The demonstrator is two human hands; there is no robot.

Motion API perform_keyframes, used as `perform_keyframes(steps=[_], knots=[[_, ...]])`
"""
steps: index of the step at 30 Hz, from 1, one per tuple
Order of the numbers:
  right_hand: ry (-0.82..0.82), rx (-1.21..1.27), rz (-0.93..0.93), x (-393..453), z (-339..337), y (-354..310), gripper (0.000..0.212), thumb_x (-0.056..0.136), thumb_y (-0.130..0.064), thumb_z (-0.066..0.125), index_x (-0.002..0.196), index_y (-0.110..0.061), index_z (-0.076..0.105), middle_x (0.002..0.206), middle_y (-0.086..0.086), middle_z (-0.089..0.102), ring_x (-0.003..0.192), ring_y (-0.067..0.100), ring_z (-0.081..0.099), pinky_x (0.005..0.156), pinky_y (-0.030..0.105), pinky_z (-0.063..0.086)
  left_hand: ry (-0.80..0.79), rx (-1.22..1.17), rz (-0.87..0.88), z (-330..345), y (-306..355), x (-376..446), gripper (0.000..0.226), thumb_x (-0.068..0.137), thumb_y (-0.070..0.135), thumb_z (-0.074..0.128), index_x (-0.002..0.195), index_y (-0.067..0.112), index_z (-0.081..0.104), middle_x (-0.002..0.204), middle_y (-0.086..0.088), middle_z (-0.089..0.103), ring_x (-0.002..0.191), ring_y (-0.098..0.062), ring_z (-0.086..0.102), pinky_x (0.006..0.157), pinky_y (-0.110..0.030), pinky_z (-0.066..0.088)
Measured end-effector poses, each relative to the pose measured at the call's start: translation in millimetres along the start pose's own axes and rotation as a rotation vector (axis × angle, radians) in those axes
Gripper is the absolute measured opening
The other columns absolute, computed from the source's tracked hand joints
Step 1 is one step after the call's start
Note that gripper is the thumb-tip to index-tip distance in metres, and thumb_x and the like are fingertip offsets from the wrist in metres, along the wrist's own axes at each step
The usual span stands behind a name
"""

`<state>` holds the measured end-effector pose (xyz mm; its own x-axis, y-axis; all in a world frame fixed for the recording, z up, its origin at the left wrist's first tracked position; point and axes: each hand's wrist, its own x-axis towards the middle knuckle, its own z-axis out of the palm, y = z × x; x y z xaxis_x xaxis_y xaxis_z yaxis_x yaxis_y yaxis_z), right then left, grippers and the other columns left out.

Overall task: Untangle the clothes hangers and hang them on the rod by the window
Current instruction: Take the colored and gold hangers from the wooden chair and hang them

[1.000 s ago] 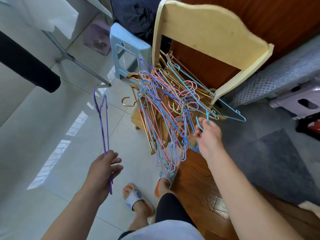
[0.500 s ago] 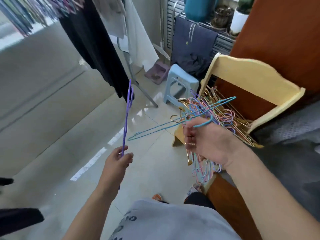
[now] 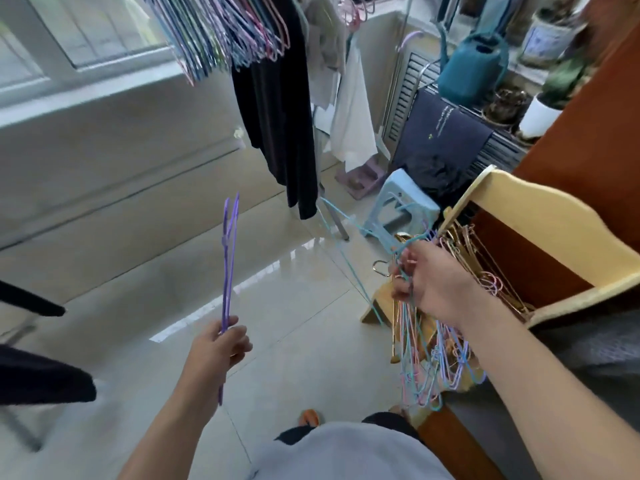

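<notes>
Many hangers [image 3: 221,32] already hang in a dense row near the window [image 3: 52,46] at the top left, pink, blue and purple, just beside a long black garment [image 3: 277,109] and a white cloth [image 3: 353,112]; the rod itself is out of view above the frame. A pale tiled floor [image 3: 156,271] fills the middle; at the right stands a yellow wooden chair [image 3: 554,230] against a brown wooden panel [image 3: 588,140], and on its seat lies the tangled heap of hangers [image 3: 460,258], gold, pink and blue, with a bunch spilling down over the seat's front edge [image 3: 433,368]. Behind the chair sits a light blue stool [image 3: 405,199]; above it a teal watering can [image 3: 471,67] and potted plants [image 3: 543,109] (somewhat blurred). The right hand [image 3: 429,282] is curled round the hook end of a blue hanger [image 3: 346,237], whose thin frame stretches out leftward over the floor, clear of the heap except near the fingers. The left hand [image 3: 221,344] pinches a purple hanger [image 3: 229,258] between thumb and fingers, holding it upright and seen edge-on, well apart from the chair.
</notes>
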<state>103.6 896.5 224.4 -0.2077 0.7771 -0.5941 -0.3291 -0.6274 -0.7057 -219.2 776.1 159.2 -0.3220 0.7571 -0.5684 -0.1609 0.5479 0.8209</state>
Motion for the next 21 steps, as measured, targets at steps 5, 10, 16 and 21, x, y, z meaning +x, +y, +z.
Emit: perform_keyframes(steps=[5, 10, 16, 21], knots=[[0.024, -0.008, 0.145, 25, 13, 36, 0.015, 0.098, -0.002, 0.046, 0.088, -0.013, 0.047, 0.06, -0.002, 0.034, 0.036, 0.004, 0.02, 0.033, 0.016, 0.015, 0.02, -0.056, -0.012, 2, 3, -2, 0.014, 0.094, 0.0, 0.055, 0.097, 0.013, 0.056, 0.076, -0.007, 0.05, 0.068, -0.024, 0.049, 0.071, -0.032, 0.045], [0.028, 0.078, 0.268, 29, 12, 56, 0.007, 0.099, -0.001, 0.055, 0.105, -0.001, 0.058, 0.066, 0.003, 0.045, 0.046, 0.008, 0.039, 0.043, 0.019, 0.042, 0.087, -0.154, -0.03, 5, 8, -11, 0.011, 0.096, 0.005, 0.053, 0.093, 0.015, 0.052, 0.078, -0.007, 0.044, 0.063, -0.018, 0.04, 0.066, -0.028, 0.036], [-0.033, -0.458, 0.298, 1, -12, 121, 0.012, 0.099, -0.002, 0.053, 0.105, -0.01, 0.058, 0.064, 0.002, 0.06, 0.061, 0.014, 0.063, 0.067, 0.03, 0.049, 0.179, -0.281, -0.038, 31, 4, -29, 0.01, 0.099, 0.006, 0.052, 0.091, 0.011, 0.054, 0.073, -0.006, 0.047, 0.059, -0.017, 0.041, 0.067, -0.03, 0.037], [-0.07, -0.356, 0.178, 60, 22, 57, 0.022, 0.103, -0.007, 0.04, 0.109, -0.008, 0.061, 0.063, 0.0, 0.045, 0.046, 0.011, 0.042, 0.062, 0.028, 0.045, 0.27, -0.344, -0.019, 48, 8, -46, 0.008, 0.1, 0.009, 0.054, 0.093, 0.008, 0.058, 0.073, -0.006, 0.051, 0.058, -0.017, 0.043, 0.07, -0.031, 0.039]])
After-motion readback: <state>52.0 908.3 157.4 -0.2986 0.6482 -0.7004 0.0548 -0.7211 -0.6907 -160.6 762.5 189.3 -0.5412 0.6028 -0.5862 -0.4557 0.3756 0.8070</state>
